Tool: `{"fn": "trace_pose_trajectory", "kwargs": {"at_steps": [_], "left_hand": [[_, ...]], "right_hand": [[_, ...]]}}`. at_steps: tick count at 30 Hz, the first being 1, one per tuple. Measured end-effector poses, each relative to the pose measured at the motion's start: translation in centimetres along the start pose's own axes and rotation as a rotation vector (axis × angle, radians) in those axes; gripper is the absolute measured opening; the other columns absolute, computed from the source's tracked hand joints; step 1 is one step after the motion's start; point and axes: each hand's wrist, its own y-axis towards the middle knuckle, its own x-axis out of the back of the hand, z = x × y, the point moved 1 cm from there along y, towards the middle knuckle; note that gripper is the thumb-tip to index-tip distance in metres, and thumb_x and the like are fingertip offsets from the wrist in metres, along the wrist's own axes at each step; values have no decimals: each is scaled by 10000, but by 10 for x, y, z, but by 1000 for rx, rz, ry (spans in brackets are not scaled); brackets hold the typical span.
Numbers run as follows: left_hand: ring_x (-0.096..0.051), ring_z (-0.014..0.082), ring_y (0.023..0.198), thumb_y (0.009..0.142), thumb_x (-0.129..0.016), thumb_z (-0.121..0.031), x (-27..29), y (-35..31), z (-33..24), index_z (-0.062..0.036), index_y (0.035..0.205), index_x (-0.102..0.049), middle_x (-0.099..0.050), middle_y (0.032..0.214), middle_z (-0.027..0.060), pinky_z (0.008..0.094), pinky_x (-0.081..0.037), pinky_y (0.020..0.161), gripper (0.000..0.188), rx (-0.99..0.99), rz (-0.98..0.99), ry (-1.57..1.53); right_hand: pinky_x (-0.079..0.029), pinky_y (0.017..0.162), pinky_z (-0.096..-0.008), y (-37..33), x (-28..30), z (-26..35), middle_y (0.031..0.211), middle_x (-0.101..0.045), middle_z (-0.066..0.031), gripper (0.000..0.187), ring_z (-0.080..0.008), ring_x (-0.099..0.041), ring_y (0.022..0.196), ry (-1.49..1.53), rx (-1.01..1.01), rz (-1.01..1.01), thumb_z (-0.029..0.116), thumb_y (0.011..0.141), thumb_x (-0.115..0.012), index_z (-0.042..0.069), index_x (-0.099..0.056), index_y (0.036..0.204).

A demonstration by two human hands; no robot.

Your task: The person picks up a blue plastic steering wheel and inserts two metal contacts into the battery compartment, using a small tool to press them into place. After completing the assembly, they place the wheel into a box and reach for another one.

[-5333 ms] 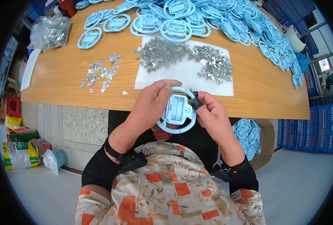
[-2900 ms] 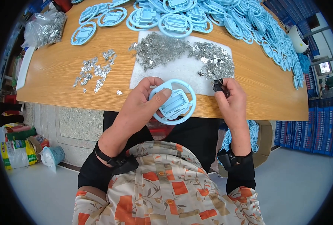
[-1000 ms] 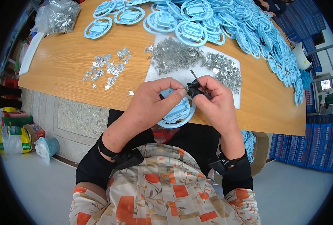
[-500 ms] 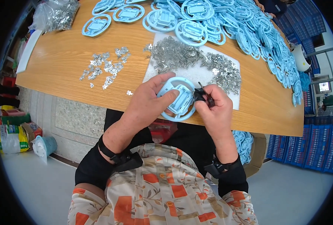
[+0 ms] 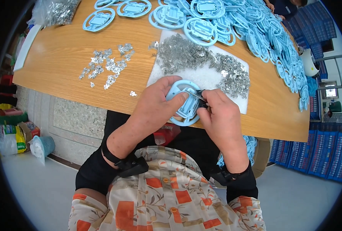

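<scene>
My left hand is closed on a light-blue plastic wheel-shaped part, its thumb lying over the inner frame. The part is tilted at the table's near edge. Coming in from the right, my right hand pinches a slim tool with a shiny metal tip and dark grip. That tip reaches over the upper inside of the wheel part; whether it touches cannot be made out. Fingers hide most of the tool's grip. Beyond my hands, heaps of small silver metal pieces lie on a white foam sheet.
More metal pieces are scattered on the wooden table. Blue wheel parts pile up along the far and right side. A clear bag of metal pieces sits far left. Below the table's right side is a carton of blue parts.
My right hand has turned and moved in over the wheel part, bringing the tool's tip inside the ring. My left hand keeps its hold. The whole view has shifted slightly.
</scene>
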Motion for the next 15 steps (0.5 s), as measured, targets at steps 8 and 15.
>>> {"fn": "trace_pose_trajectory", "kwargs": {"at_steps": [8,15], "left_hand": [[-649,125,1004,956,-622,-72,2,-2,-12,54,1357,-443,-651,1172,110,271,-558,815,457,76,75,-126],[-632,138,1026,945,-631,-99,0,-21,-17,9,1362,-476,-645,1190,113,282,-529,859,458,-72,74,0]], "right_hand": [[-471,590,-282,-20,-21,-38,862,-644,-75,262,-144,-572,639,441,-182,-268,57,879,-641,-42,-604,1119],[-293,472,-178,-28,-14,-32,817,-638,-2,127,-16,-426,558,1369,-551,173,112,998,-556,24,-596,1079]]}}
